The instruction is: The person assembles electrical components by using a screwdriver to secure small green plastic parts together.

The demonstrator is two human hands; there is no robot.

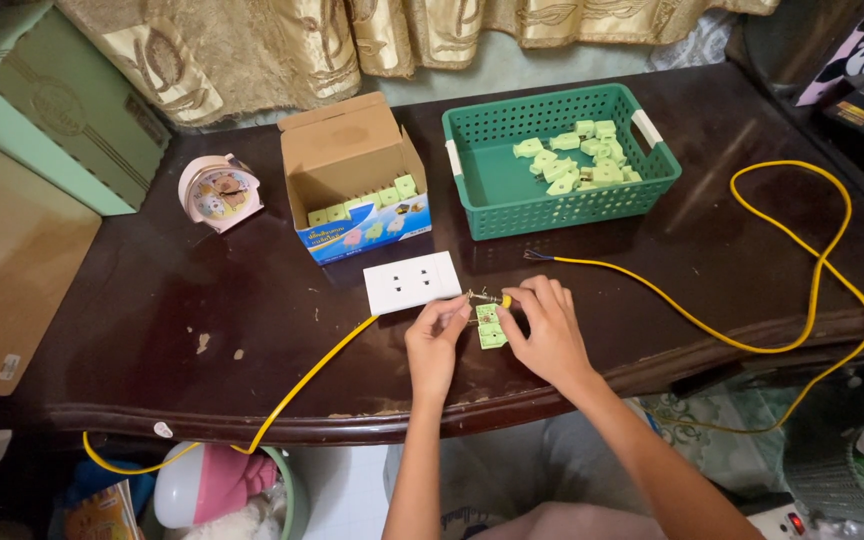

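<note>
Hands meet near the front edge of the table [152, 330], a little right of its middle. Left hand [434, 345] is pinched shut, thumb and forefinger closed on the stripped end of a yellow wire [302, 375], which runs back from the fingers toward the front-left corner and drops over the edge. Right hand [544, 330] is curled, fingertips gripping a small green socket piece [490, 327] from its right side; a second yellow wire [752, 345] comes in under this hand from the right, loops wide toward the right edge and ends in a free tip near the basket.

Key relation: socket piece sits between the two hands, just right of the left fingertips and just left of the right ones. Its long axis runs roughly front to back on the table. Bare copper strands lie across its top end, pointing left to right. Both hands touch the work; neither is clearly nearer.

White double outlet plate [413, 281] lies flat just behind the hands, close to but apart from them. Behind that, toward the back edge: open cardboard box [350, 160] with green pieces in a row, green basket [562, 205] with loose green pieces to its right, small pink clock [218, 192] to its left.
</note>
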